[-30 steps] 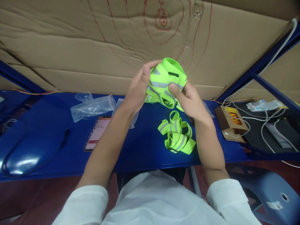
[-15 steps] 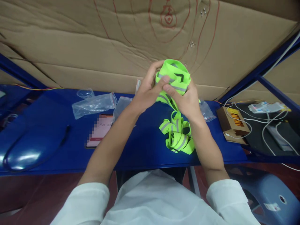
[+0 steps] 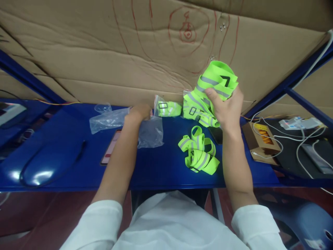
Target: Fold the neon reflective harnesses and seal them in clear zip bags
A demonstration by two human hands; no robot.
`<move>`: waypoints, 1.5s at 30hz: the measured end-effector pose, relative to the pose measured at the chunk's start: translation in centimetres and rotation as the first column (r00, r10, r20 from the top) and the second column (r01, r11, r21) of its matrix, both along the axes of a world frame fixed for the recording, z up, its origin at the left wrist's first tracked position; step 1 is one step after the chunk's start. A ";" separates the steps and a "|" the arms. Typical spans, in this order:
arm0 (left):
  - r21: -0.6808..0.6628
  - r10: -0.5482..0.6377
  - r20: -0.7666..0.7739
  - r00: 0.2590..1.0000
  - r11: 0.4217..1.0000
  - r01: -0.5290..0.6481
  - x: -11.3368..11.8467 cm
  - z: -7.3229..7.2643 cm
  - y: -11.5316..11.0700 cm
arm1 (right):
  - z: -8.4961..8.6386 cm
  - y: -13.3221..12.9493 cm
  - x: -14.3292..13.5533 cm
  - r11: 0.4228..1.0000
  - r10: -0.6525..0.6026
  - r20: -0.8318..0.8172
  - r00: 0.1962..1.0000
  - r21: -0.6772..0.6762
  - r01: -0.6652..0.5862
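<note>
My right hand (image 3: pixel 227 109) is raised above the back of the table, its thumb pressed over a folded neon-green reflective strap (image 3: pixel 212 78) with grey stripes and a black buckle. My left hand (image 3: pixel 140 113) reaches down to the top edge of a clear zip bag (image 3: pixel 152 133), its fingers closed there and partly hidden. Below my right hand, a loose heap of the same green strap (image 3: pixel 200 152) lies on the table. Two clear bags packed with green strap, one a bagged strap (image 3: pixel 170 108) and the other a second bagged strap (image 3: pixel 192 110), rest by the cardboard.
Another clear bag (image 3: pixel 108 120) and a clear round piece (image 3: pixel 102 108) lie left of my left hand. A phone (image 3: pixel 110 149) is partly under my left forearm. A dark cable (image 3: pixel 78 156) curves at left; an open carton (image 3: pixel 262 142) and white cables stand right. Cardboard (image 3: pixel 91 52) walls the back.
My left hand has let go of the folded strap and moved down left to the clear zip bag. My right hand has carried the strap rightward, uncovering the bagged straps behind.
</note>
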State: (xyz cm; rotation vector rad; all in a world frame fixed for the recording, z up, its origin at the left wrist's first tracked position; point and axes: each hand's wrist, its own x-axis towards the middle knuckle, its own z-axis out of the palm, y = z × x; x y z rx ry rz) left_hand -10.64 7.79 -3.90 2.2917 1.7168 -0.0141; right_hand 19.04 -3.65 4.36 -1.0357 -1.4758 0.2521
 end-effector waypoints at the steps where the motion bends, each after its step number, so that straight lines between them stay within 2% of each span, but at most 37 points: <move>1: 0.000 -0.032 0.010 0.999 0.999 0.032 0.2 0.3 -0.2 | -0.1 0.1 -0.1 0.999 0.017 0.003 1.000 -0.030 -0.016; 7: 0.081 -0.219 0.134 0.967 0.975 0.209 2.2 4.0 -2.8 | -1.1 1.0 -0.3 0.957 0.130 0.002 0.991 -0.261 -0.125; 11: 0.077 -0.346 0.205 0.916 0.938 0.338 3.0 6.6 -6.1 | -2.6 2.3 -0.6 0.907 0.182 -0.143 0.973 -0.357 -0.222; 14: 0.123 -0.425 0.235 0.874 0.905 0.407 3.2 8.0 -8.2 | -3.6 3.0 -0.7 0.863 0.224 -0.232 0.947 -0.403 -0.303; 16: 0.193 -0.471 0.251 0.846 0.881 0.433 3.3 8.5 -8.9 | -3.9 3.1 -0.6 0.795 0.293 -0.237 0.926 -0.478 -0.374; 20: 0.297 -0.522 0.264 0.811 0.844 0.447 4.1 8.7 -9.1 | -3.7 2.6 0.4 0.563 0.512 -0.158 0.844 -0.681 -0.469; 22: 0.324 -0.549 0.258 0.795 0.824 0.464 4.8 8.3 -8.8 | -3.4 2.4 1.1 0.466 0.571 -0.175 0.802 -0.735 -0.492; 25: 0.403 -0.595 0.261 0.760 0.783 0.474 5.9 7.1 -8.4 | -3.0 2.3 2.5 0.392 0.572 -0.229 0.788 -0.767 -0.508; 29: 0.448 -0.637 0.251 0.728 0.744 0.496 7.4 5.5 -8.1 | -2.4 2.1 4.1 0.408 0.534 -0.221 0.816 -0.778 -0.478; 31: 0.447 -0.642 0.249 0.725 0.740 0.502 7.8 5.1 -8.3 | -2.3 2.1 4.5 0.455 0.510 -0.184 0.840 -0.771 -0.446; 32: 0.443 -0.637 0.242 0.732 0.744 0.501 8.0 5.0 -8.4 | -2.3 2.2 4.6 0.508 0.477 -0.171 0.862 -0.747 -0.429; 35: 0.433 -0.606 0.202 0.769 0.760 0.485 8.1 5.1 -8.9 | -2.2 2.4 5.1 0.736 0.280 -0.188 0.942 -0.588 -0.336; 36: 0.437 -0.598 0.195 0.777 0.762 0.477 8.1 5.2 -9.0 | -2.1 2.4 5.3 0.773 0.238 -0.197 0.951 -0.555 -0.308; 37: 0.447 -0.594 0.192 0.781 0.761 0.470 8.1 5.3 -9.1 | -1.9 2.3 5.6 0.768 0.243 -0.186 0.952 -0.563 -0.306; 38: 0.461 -0.594 0.191 0.782 0.757 0.463 8.1 5.4 -9.2 | -1.6 2.1 5.9 0.720 0.303 -0.148 0.941 -0.612 -0.328; 39: 0.479 -0.596 0.190 0.780 0.750 0.457 8.1 5.5 -9.3 | -1.3 1.8 6.2 0.632 0.411 -0.095 0.906 -0.687 -0.359; 41: 0.513 -0.616 0.181 0.767 0.724 0.461 8.2 5.8 -9.5 | -0.7 1.3 6.5 0.436 0.637 -0.003 0.771 -0.823 -0.364; 42: 0.522 -0.627 0.171 0.760 0.712 0.470 8.3 5.9 -9.7 | -0.5 1.1 6.5 0.380 0.706 0.034 0.707 -0.861 -0.339; 43: 0.521 -0.636 0.159 0.755 0.704 0.483 8.5 6.0 -9.9 | -0.3 0.9 6.4 0.359 0.742 0.063 0.668 -0.878 -0.316; 45: 0.513 -0.642 0.138 0.754 0.697 0.500 8.7 6.2 -10.4 | -0.3 0.9 6.1 0.373 0.741 0.086 0.666 -0.878 -0.301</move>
